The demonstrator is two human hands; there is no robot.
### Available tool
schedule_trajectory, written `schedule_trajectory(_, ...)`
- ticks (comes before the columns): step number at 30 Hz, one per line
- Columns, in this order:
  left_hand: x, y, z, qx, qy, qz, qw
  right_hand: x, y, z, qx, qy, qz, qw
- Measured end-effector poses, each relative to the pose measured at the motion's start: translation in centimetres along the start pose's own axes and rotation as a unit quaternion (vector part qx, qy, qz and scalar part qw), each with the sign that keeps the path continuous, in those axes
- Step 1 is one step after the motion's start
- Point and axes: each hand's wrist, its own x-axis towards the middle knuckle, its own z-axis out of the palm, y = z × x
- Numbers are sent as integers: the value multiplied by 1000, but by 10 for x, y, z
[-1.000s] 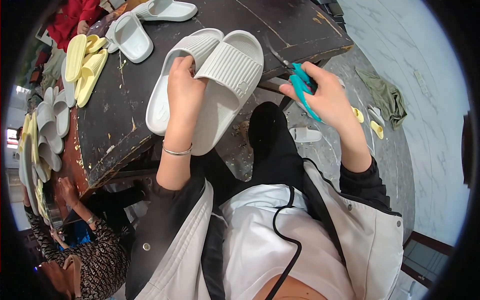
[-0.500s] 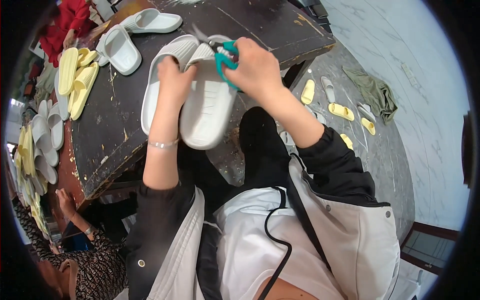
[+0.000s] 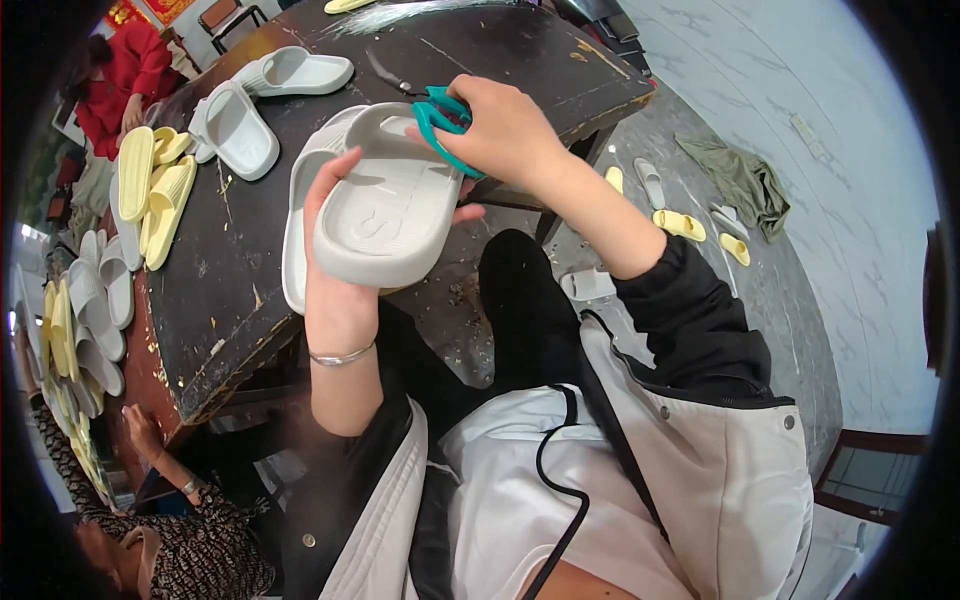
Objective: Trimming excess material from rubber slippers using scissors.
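A white slide slipper (image 3: 385,235) is raised over the table's near edge, its heel toward me. My left hand (image 3: 338,290) is closed around it from below, thumb up along the left side and fingertips showing past the right side. Scissors with teal handles (image 3: 465,160) are in my right hand (image 3: 505,130), beside the slipper's toe strap. Their dark blades point away from me, beyond the strap. A second white slipper (image 3: 296,255) lies on the table to the left, partly hidden by my left hand and the raised one.
On the dark worn table (image 3: 230,330), white slippers (image 3: 240,130) and yellow slippers (image 3: 165,205) lie at the left. Other slippers are piled farther left, near a co-worker's hand (image 3: 142,432). A person in red (image 3: 130,75) is at the far left. Loose slippers (image 3: 680,224) and green cloth (image 3: 740,185) lie on the floor.
The slipper has been lifted and tilted, and my left hand has gone from its strap to underneath it. The scissors have shifted slightly left, still in my right hand.
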Motion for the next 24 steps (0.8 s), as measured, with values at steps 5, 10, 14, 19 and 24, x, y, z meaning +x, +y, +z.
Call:
schedule_trajectory(5,2,-6,-7,-67,54,-42,995,-10,4,-26,-131,44,-120,983)
schedule_trajectory(10,-8,-19,6,-4,83,-5,997,-19,10,-61,-270,70,-270,921)
schedule_trajectory(14,-12,-25,1,36,182,63,981,-21,20,-70,-317,75,-317,891)
schedule_trajectory(19,-6,-12,6,-52,202,-58,976,-23,24,-73,-328,79,-331,881)
schedule_trajectory(24,-6,-14,6,-26,201,-52,978,-23,22,-71,-342,77,-346,870)
